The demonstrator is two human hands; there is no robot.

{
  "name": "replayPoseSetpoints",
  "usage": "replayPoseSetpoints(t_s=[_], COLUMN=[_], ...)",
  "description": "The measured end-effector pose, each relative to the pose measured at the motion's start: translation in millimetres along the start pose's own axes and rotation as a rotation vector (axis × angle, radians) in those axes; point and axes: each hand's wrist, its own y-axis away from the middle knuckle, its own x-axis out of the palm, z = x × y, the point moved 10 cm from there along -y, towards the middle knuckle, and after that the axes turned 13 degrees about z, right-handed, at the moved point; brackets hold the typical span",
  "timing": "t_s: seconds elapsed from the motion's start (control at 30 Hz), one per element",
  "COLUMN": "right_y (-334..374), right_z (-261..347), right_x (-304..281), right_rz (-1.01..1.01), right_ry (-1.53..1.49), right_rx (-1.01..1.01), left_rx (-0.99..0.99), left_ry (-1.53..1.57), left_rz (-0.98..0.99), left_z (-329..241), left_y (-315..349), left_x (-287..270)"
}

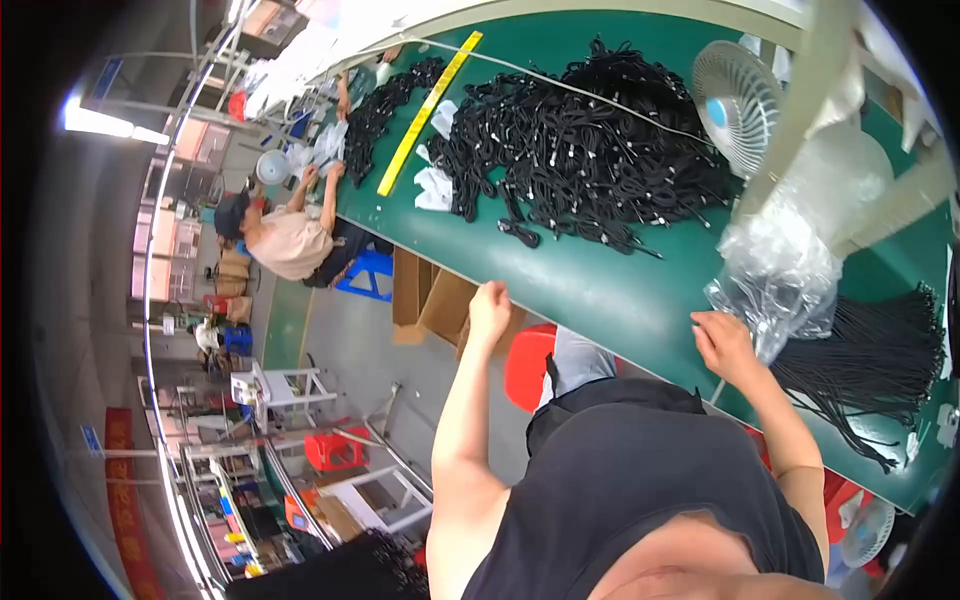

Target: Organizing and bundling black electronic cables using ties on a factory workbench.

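Note:
My left hand (490, 309) is closed at the near edge of the green table (590, 295); whatever its fingers hold, if anything, is too small to make out. Farther right, my right hand (724, 346) is over the table with curled fingers pressed together, beside a heap of clear plastic bags (785, 265). Whether it pinches anything is not visible. Beyond my hands lies a big pile of bundled black cables (590, 140). One small cable bundle (519, 233) sits apart, in front of the pile.
Long straight black cables (865, 350) lie at the right. A fan (738, 108) stands behind the bags, near a pale frame post (805, 110). A yellow strip (430, 115) crosses the table. Cardboard boxes (430, 297) and a red stool (529, 368) are below. A co-worker (287, 240) sits at left.

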Motion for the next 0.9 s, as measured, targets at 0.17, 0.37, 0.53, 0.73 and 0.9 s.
replayPoseSetpoints(t_s=[0.17, 0.37, 0.53, 0.73, 0.9], right_y=[-103, -248, -240, -240, -264], right_z=[23, 14, -3, 13, 5], right_x=[105, 195, 207, 188, 211], right_rz=[0.103, -0.017, -0.223, -0.366, -0.175], right_ry=[-0.059, 0.044, 0.164, 0.55, 0.569], right_rx=[0.01, -0.044, -0.103, -0.041, 0.187], left_rx=[0.555, 0.965, 1.013, 0.803, 0.805], left_ry=[-0.751, -0.576, -0.289, -0.352, 0.339], left_rz=[0.021, 0.064, 0.214, -0.39, -0.13], left_z=[-15, 15, 35, 79, 71], left_y=[-94, -177, -182, -234, -230], left_x=[34, 25, 32, -88, -94])
